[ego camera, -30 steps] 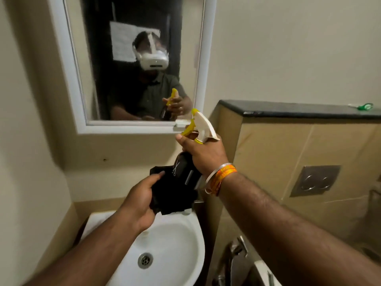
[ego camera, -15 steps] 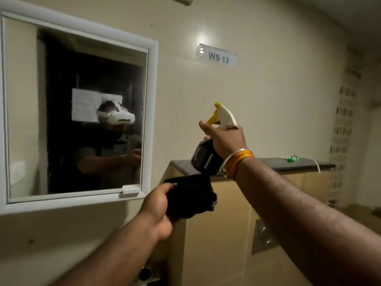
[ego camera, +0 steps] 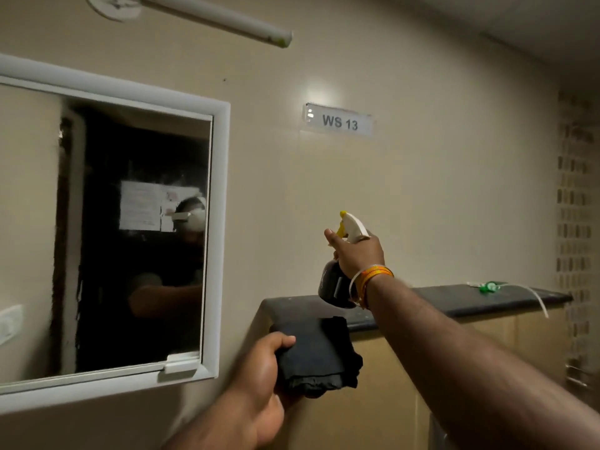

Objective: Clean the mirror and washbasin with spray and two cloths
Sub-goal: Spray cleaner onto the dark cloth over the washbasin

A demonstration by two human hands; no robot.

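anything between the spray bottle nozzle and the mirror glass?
Nothing visible. The right hand holds the black spray bottle with white-and-yellow trigger head up before bare beige wall, right of the white-framed mirror. The left hand grips the folded black cloth lower, below that line.

A washroom in a workplace or institution, it seems: a white-framed wall mirror (ego camera: 107, 228) hangs on plain beige walls, a small clear plastic sign reading "WS 13" (ego camera: 339, 121) is fixed beside it, and a dark stone ledge (ego camera: 454, 303) tops a tan tiled half-wall (ego camera: 406, 368).
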